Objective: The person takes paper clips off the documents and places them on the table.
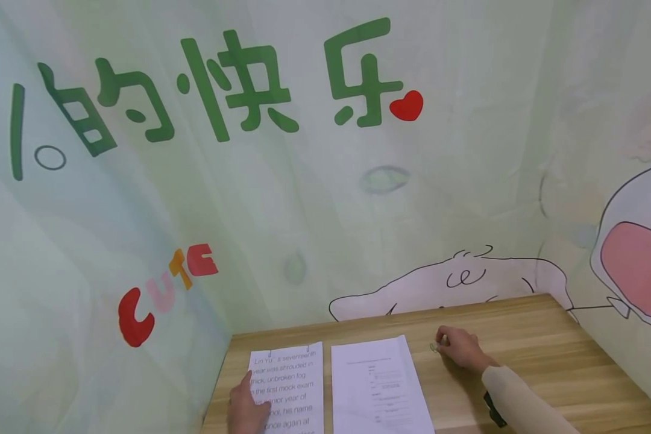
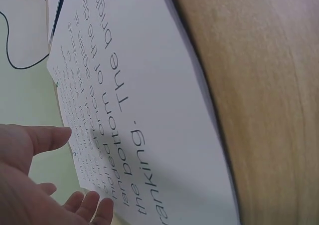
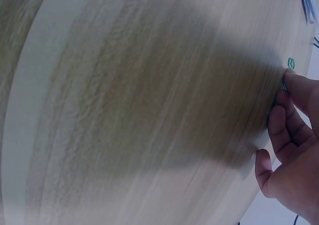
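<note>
My left hand (image 1: 248,407) is at the left edge of a printed stack of paper (image 1: 290,386), with loosely bent fingers. In the left wrist view, the thumb (image 2: 52,137) stands apart from the fingers beside the large-print lines. Two small clips sit on that stack's top edge. My right hand (image 1: 461,346) is low over the table, right of a second printed sheet (image 1: 377,386). A green paper clip (image 3: 291,63) lies just beyond its thumb tip. Thumb and forefinger come together near a thin dark sliver; whether they pinch it is unclear.
The wooden table (image 1: 548,361) meets a printed curtain (image 1: 304,211) along its back and sides. A narrow strip of table separates the two paper stacks. A dark band is on the right wrist.
</note>
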The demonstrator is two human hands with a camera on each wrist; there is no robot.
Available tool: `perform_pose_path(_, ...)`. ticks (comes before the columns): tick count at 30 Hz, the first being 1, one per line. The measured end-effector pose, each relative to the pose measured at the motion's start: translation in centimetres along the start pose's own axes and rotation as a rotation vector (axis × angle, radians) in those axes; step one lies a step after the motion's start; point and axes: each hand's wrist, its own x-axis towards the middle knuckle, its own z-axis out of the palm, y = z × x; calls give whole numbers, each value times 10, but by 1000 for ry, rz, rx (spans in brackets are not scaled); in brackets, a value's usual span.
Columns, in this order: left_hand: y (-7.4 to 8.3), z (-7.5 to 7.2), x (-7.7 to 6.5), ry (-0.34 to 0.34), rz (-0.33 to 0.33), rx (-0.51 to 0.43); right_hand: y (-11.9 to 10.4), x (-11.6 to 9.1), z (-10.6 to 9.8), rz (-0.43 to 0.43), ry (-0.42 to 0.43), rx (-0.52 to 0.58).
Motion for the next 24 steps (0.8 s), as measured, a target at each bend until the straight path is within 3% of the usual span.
perform_pose_path(11,-17,1,8,-29,-35,192,0,1,2,25,-6,5)
perform_pose_path(24,-18,4,14,-19,-150,189,-5,-2,0,46,-12,2)
